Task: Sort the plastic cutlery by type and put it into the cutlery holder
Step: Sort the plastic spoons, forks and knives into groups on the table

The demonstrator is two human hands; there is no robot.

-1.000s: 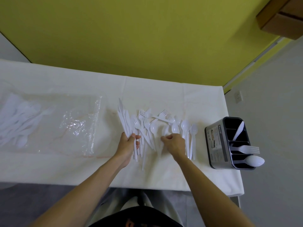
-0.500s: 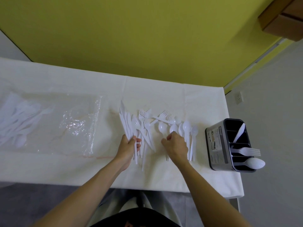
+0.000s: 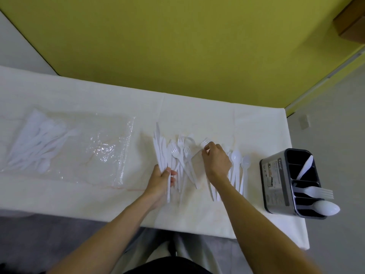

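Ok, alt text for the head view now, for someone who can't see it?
A person's left hand grips a bunch of white plastic knives while the right hand pinches a fork on a white table; a cutlery holder stands at right.

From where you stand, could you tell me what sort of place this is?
Likely a plain indoor workroom: a cloth-covered table against a yellow wall, and a grey floor.

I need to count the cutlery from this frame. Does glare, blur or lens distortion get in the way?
Head view: glare sparkles on the plastic bag; white forks and the knives the left hand grips wash out against the white tablecloth; the right hand is motion-smeared, its grip unclear; the wide lens tilts the cutlery holder.
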